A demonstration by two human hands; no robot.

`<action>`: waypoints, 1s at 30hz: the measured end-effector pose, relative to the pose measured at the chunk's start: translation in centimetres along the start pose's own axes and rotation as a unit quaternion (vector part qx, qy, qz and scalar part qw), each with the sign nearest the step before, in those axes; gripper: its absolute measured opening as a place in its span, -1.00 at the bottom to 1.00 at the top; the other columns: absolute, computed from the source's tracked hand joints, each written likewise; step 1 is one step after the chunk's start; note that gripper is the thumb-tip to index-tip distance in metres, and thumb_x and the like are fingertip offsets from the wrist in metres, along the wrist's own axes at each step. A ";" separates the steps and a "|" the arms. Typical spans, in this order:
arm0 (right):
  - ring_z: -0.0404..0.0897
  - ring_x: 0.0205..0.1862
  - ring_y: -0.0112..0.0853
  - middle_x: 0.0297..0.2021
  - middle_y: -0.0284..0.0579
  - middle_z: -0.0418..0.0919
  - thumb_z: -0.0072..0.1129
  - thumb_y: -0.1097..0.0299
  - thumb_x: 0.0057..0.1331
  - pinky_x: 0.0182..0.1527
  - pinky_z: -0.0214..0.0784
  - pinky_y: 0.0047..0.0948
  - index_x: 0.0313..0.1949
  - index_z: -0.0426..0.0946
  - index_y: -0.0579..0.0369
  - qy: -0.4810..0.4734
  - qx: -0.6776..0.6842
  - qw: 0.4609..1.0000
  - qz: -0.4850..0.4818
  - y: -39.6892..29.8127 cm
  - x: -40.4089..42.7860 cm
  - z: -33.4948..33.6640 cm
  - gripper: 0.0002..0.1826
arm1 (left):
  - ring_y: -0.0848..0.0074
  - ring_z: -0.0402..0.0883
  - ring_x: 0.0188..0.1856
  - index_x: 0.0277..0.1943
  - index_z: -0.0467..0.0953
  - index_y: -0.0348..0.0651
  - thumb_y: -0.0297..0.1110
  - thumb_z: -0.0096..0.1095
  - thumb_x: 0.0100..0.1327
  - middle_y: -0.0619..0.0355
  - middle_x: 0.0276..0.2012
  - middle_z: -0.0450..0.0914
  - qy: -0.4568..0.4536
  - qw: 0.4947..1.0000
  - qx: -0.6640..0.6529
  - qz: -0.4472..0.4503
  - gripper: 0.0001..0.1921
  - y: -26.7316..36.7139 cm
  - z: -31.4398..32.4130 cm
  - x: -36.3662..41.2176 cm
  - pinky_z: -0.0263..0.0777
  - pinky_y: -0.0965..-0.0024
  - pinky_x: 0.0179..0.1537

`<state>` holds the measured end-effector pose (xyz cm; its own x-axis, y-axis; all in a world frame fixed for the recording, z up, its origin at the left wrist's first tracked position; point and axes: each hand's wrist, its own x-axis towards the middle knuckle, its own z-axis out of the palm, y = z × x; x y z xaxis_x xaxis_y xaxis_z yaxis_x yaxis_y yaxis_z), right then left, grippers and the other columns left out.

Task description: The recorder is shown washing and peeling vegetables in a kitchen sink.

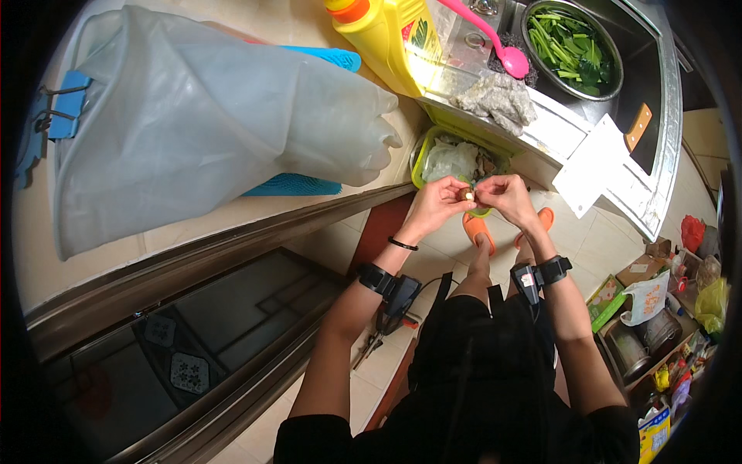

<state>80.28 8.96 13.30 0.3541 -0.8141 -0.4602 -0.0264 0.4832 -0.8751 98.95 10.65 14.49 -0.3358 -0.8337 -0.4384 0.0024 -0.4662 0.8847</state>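
My left hand (439, 203) holds a small brown, rounded food piece (465, 195) between thumb and fingers. A pale, bare-looking patch shows on its face. My right hand (511, 198) is pinched at the right side of that piece, its fingertips meeting the left ones. Exactly what kind of bulb or nut it is cannot be made out. Both hands are above the near edge of a lime-green waste bin (418, 166), which holds a crumpled clear plastic bag (451, 159) and dark scraps.
Beyond the bin, a cleaver (592, 165) juts over the front edge of the steel sink (635, 136). Leafy greens soak in a metal bowl (619, 72). Nearby are a grey rag (498, 101), pink ladle (513, 61) and yellow jug (385, 40). Plastic sheeting (220, 116) covers something on the left counter.
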 end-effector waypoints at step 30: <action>0.51 -0.59 -0.58 -0.66 -0.16 0.55 0.18 0.37 0.01 -0.47 0.38 -0.61 -0.48 0.58 0.32 0.030 -0.111 0.993 0.001 -1.7 -0.5 0.6 -0.79 | 0.63 0.53 -0.25 -0.12 0.42 -0.32 -0.58 0.30 0.02 0.16 -0.31 0.55 0.037 0.997 0.069 0.022 -0.67 0.6 0.1 0.0 0.44 0.58 -0.19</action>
<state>80.71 8.70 15.08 0.2979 -0.8338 -0.4648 -0.2353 0.4077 -0.8823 98.83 10.35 15.05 -0.2671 -0.8748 -0.4042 -0.1149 -0.3875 0.9147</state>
